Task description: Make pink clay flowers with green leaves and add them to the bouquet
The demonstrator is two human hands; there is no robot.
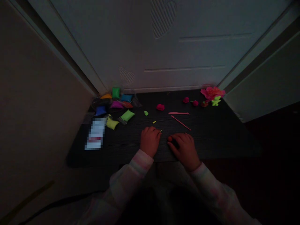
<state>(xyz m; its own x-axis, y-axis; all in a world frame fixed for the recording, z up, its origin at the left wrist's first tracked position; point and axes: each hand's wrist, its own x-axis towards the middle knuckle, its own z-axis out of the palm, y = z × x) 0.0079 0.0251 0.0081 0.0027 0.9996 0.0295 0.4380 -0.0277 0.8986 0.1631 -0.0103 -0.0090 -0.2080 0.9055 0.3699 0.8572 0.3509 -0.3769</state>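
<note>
My left hand (150,141) is closed in a pinch on a thin yellow-green clay strip (161,131), whose tip sticks out past the fingers. Between the thumb and fingers of my right hand (185,150) is a small red clay ball (169,138), just above or on the table. A short yellow clay piece (154,122) lies beyond my left hand, with a light green clay lump (146,113) farther back. Past both hands sits a pink clay lump (160,107). Two pink modelling tools, a knife (178,113) and a thin stick (181,122), lie beyond my right hand.
Several clay packets, such as a green one (127,116) and a yellow one (112,124), cover the dark table's (131,150) left. A pixelated pale rectangle (95,134) lies near them. Red clay pieces (195,103) and a pink flower (212,92) sit back right, before a white door (112,40).
</note>
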